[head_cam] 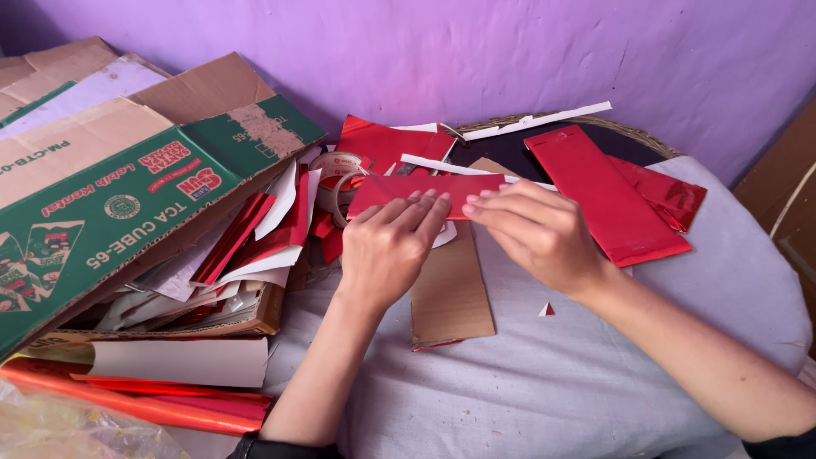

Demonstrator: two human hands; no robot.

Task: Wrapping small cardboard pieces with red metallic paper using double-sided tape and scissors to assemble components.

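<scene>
Red foil strip [399,192] | lying flat beneath both sets of fingertips, over the cardboard piece [449,293] | left hand [387,251] and right hand [535,234] pressing it with fingers narrowly closed | looking light, thin, slippery, crease-prone; best pinching at the long edges.

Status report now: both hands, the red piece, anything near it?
Left hand and right hand both pinch the red foil strip. Strip held flat over the brown cardboard piece. Tape roll close behind, touching not clear.

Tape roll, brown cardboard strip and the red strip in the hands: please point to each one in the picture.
tape roll [333,163], head view, on its upper rim.
brown cardboard strip [450,293], head view, on its bare middle.
red strip [382,189], head view, on its left part, beside the left hand's fingers.
</scene>
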